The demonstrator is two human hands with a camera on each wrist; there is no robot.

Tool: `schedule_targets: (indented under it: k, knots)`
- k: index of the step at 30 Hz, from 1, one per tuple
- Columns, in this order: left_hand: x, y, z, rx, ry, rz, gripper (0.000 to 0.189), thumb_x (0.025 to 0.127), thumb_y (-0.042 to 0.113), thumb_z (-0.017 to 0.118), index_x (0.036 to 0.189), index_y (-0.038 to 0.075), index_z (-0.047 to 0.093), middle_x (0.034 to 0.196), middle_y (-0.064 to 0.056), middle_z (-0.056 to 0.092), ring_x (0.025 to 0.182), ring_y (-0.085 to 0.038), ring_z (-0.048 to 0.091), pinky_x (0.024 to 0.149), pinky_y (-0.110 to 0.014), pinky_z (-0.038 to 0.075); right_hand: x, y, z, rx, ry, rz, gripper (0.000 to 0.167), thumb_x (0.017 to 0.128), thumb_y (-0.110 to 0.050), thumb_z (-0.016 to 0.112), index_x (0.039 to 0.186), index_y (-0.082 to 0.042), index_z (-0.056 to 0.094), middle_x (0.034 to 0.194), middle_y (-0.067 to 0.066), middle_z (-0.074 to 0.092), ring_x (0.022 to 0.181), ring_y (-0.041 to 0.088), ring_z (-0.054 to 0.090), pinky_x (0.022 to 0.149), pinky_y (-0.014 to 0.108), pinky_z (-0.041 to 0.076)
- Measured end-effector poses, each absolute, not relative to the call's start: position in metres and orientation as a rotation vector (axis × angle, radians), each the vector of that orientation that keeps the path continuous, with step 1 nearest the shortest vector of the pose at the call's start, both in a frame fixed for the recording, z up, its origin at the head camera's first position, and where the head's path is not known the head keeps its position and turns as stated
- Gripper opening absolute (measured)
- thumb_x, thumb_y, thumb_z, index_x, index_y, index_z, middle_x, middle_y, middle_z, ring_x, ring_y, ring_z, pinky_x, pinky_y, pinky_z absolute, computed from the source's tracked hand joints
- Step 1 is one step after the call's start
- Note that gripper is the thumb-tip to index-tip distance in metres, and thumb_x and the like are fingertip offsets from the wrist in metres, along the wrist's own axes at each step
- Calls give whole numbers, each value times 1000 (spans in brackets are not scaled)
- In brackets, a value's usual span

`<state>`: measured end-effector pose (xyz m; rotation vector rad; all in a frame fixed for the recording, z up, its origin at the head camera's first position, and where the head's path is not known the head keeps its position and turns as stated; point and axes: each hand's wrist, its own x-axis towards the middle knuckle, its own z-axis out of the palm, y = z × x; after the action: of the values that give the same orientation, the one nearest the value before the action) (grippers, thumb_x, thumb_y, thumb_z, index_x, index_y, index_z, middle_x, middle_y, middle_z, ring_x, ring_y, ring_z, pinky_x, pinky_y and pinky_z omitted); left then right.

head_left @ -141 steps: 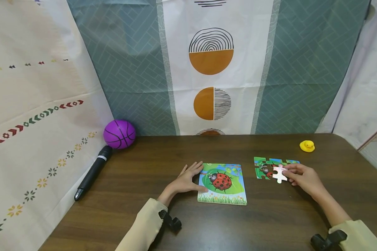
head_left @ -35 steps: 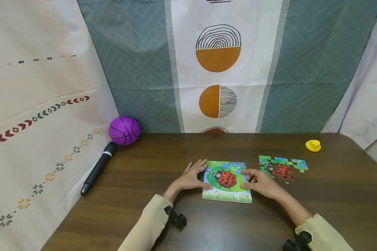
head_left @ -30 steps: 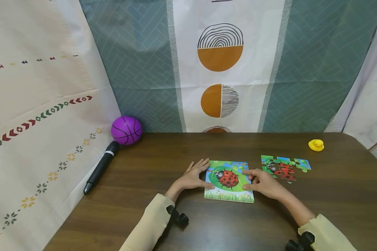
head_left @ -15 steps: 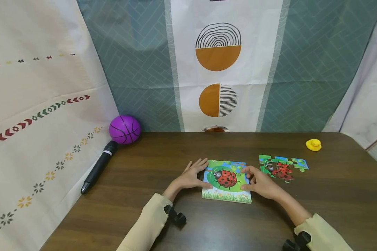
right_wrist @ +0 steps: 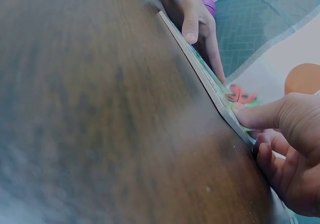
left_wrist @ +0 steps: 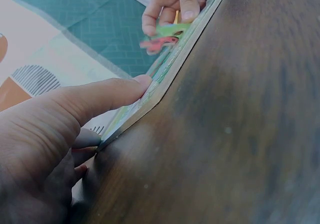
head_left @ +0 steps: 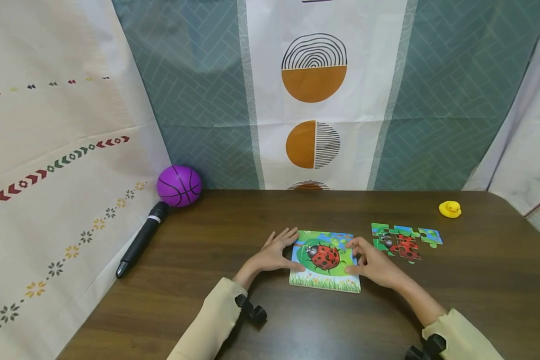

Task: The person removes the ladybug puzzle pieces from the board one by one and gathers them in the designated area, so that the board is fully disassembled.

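Note:
A square puzzle board (head_left: 324,282) with a ladybug picture lies flat on the brown table. My left hand (head_left: 271,255) rests at its left side, fingers straight and spread, with the thumb on the board's top face. Over the right part of the board is my right hand (head_left: 373,262). Its thumb and fingers pinch a green and red puzzle piece (left_wrist: 167,36), blurred and tilted up from the board in the left wrist view. From the right wrist view the same piece (right_wrist: 240,94) shows beyond the right thumb. Loose ladybug puzzle pieces (head_left: 406,246) lie partly joined to the right.
A yellow rubber duck (head_left: 450,209) sits at the back right of the table (head_left: 252,215). At the back left are a purple ball (head_left: 179,186) and a black microphone-like stick (head_left: 141,240). Cloth hangs along the left and behind.
Earlier my right hand held a pale-backed puzzle piece over the loose pieces; it has since moved left to the board. In the last second both hands have stayed nearly in place.

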<state>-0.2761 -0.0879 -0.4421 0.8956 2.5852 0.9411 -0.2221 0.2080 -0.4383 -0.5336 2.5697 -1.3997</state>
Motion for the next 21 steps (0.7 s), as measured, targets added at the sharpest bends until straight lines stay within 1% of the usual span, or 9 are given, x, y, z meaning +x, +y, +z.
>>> schedule_targets:
  k: [3,7,9,15,21]
  knots:
    - [-276,-88,-442,891,2587,941,93,81,37,77,155,11,28,165,-7,17,154,-30,7,122,-58,-4,-222,208,-439,-547,2555,-1399,44,88,-13,71,123,2,50,102,16,58,65,9,42,57,25,38]
    - [-276,-88,-442,890,2588,940,93,81,37,78,155,11,28,165,-7,17,154,-30,7,122,-58,-4,-222,208,-440,-557,2577,-1365,29,88,-15,71,112,-2,61,104,12,62,64,8,40,56,25,36]
    - [-276,-88,-442,889,2588,940,93,81,37,78,155,11,27,165,-7,17,154,-30,7,122,-58,-4,-222,208,-440,-558,2583,-1363,24,88,-15,70,109,-3,64,104,12,63,64,8,40,56,25,36]
    - [-277,-88,-443,886,2590,939,93,82,37,77,155,11,27,165,-6,17,155,-29,6,123,-58,-5,-221,208,-440,-554,2587,-1369,22,88,-16,71,106,-4,64,100,9,63,65,8,41,57,26,37]
    - [-277,-88,-443,894,2588,942,93,81,37,78,155,11,27,165,-7,17,155,-29,7,122,-58,-4,-221,209,-440,-556,2609,-1310,26,90,-19,70,110,-3,67,88,6,62,63,7,42,52,26,34]
